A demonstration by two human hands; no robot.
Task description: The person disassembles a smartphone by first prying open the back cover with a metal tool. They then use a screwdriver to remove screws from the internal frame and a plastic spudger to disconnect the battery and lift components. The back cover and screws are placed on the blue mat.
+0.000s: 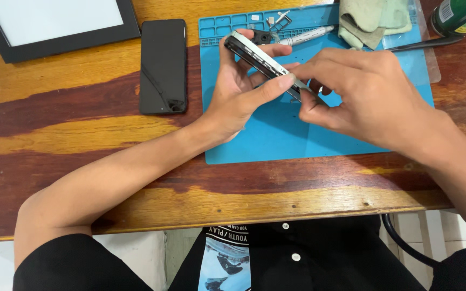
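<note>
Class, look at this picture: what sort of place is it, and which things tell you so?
Probably a phone repair bench. A blue repair mat with parts compartments covers the wooden table, a detached black phone screen lies beside it, and the left hand and right hand hold a phone frame edge-on.

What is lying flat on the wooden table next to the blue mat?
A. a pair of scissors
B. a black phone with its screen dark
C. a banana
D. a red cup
B. A black phone with a dark screen lies flat on the wooden table, just left of the blue mat, while the left hand and right hand hold another phone frame over the mat.
</note>
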